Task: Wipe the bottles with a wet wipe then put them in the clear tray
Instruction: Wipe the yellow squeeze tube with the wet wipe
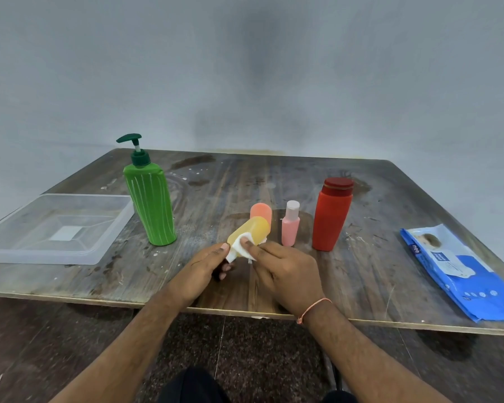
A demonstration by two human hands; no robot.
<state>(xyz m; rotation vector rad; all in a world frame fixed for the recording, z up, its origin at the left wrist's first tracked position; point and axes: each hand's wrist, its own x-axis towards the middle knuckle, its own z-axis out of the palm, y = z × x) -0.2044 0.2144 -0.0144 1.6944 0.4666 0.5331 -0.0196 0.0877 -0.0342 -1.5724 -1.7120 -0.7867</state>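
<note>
A yellow bottle with an orange cap (pixel 255 229) is tilted above the table's middle, cap pointing away from me. My left hand (pixel 200 269) grips its lower end. My right hand (pixel 285 274) pinches a white wet wipe (pixel 240 248) against the bottle's side. A tall green pump bottle (pixel 152 205), a small pink bottle (pixel 290 226) and a red bottle (pixel 330 219) stand upright on the table. The clear tray (pixel 21 251) sits at the left with no bottle in it.
A blue pack of wet wipes (pixel 460 274) lies at the table's right, near the front edge. The wooden table (pixel 245 181) ends close to my forearms. A grey wall rises behind it.
</note>
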